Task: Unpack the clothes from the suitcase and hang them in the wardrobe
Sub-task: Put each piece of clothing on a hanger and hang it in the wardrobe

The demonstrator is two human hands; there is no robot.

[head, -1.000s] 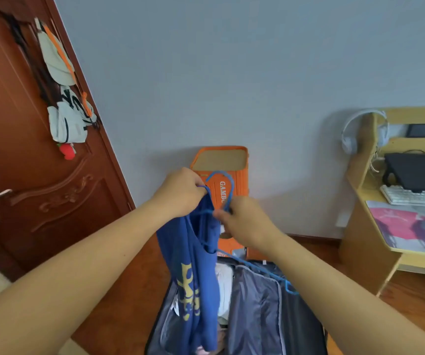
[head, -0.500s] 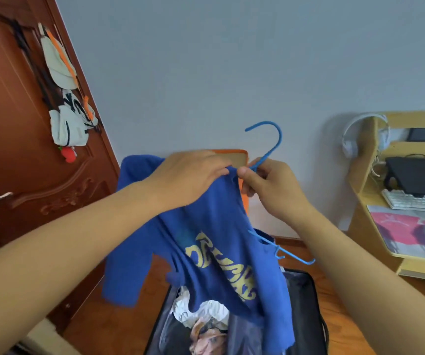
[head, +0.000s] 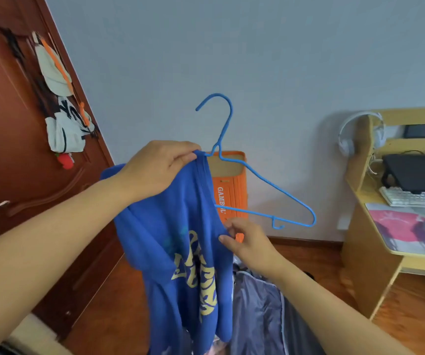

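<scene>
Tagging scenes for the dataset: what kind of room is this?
Likely a bedroom or dorm room at home: a wooden door with bags hung on it, a study desk holding a keyboard and headphones, and an open suitcase on the wood floor.

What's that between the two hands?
In the head view, the blue shirt stretches from the left hand down to the right hand, hung on the blue hanger.

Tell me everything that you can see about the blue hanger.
The blue hanger is thin, like coated wire, with a curved hook on top and a small notch hook near its right end. It is held in the air, tilted, with the right end lower. Its left side sits inside the blue shirt; the right side is bare. The left hand pinches the shirt's collar at the hanger's neck. The right hand holds the shirt's edge below the bottom bar.
</scene>
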